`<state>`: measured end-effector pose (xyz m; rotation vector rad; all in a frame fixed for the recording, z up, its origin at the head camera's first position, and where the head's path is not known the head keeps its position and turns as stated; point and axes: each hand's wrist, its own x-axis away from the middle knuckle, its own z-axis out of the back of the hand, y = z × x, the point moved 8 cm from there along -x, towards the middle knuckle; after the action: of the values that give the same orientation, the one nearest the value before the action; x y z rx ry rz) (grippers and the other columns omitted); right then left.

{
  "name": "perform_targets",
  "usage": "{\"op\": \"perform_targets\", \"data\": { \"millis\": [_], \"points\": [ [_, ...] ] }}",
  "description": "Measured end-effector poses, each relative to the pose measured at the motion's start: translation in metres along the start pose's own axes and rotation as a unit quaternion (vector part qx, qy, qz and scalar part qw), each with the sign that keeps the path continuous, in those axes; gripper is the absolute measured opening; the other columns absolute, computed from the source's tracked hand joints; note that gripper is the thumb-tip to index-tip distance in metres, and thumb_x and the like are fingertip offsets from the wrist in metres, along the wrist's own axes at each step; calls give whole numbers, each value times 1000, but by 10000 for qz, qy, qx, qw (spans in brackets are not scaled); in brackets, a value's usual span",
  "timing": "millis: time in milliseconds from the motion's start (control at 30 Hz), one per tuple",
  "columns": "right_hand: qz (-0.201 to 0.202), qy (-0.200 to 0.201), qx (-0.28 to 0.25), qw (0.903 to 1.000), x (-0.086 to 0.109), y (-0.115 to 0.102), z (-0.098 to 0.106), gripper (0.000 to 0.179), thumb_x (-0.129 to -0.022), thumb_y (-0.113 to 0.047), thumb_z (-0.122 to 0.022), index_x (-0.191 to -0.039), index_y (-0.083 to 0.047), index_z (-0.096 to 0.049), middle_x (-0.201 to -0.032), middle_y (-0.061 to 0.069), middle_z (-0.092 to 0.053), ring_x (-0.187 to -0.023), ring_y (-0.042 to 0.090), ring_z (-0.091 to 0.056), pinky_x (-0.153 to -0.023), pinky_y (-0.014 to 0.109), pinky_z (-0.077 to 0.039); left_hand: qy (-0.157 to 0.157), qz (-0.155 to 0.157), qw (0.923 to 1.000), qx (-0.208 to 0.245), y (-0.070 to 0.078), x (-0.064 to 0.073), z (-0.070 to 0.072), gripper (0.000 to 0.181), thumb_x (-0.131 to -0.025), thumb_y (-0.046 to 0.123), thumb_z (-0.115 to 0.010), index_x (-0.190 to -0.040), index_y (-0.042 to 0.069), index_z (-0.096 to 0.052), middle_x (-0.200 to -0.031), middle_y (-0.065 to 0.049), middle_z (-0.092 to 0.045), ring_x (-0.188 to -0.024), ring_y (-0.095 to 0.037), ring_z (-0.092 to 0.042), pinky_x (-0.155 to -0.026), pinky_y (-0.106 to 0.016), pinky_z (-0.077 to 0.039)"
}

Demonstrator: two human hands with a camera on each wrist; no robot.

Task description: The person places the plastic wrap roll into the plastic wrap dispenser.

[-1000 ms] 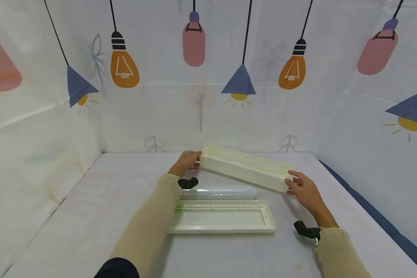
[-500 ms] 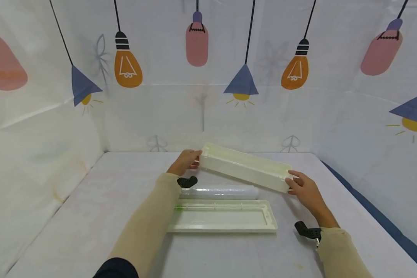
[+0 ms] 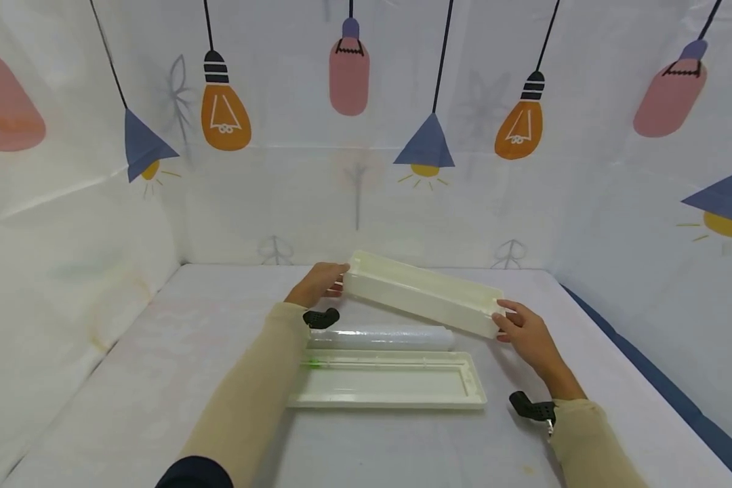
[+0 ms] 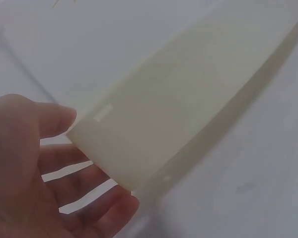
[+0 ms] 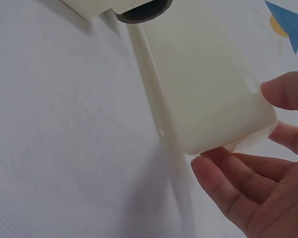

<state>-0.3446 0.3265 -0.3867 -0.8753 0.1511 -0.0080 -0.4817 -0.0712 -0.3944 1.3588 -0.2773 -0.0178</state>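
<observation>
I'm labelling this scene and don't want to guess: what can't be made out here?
- Left end of the shallow tray: head view, hidden by the left sleeve.
- Left end of the shiny roll: head view, hidden by the same sleeve.
- Part of the inside of the long box: head view, hidden by its near wall.
- Dark curved shape: right wrist view, cut off by the top edge.

left sleeve (image 3: pixel 247 379): beige | dark garment edge (image 3: pixel 196 473) | right sleeve (image 3: pixel 592 444): beige | left wrist camera (image 3: pixel 321 318): black | right wrist camera (image 3: pixel 532 407): black
</observation>
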Motion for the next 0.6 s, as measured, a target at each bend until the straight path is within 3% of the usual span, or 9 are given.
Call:
{"op": "perform_targets", "data": {
  "millis": [400, 600],
  "points": [
    [35, -244, -290, 9993, -6, -8, -16, 63, -104, -35, -55, -150, 4, -36, -145, 36, -43, -114, 44, -61, -83, 36, -59, 107, 90, 9999, 64, -9, 9, 21, 48, -102, 30, -57, -138, -1, -52, -123, -17, -57, -110, -30, -59, -99, -42, -51],
    [-394, -260, -824, 9955, -10, -11, -19, 60, -105, -33, -55, -151, 0, -37, -147, 31, -44, -114, 39, -62, -87, 35, -58, 187, -9, 9997, -133, -8, 16, 32, 54, -101, 37, -58, -142, 3, -52, -129, -18, -59, -114, -29, -60, -102, -42, -48]
  ]
}}
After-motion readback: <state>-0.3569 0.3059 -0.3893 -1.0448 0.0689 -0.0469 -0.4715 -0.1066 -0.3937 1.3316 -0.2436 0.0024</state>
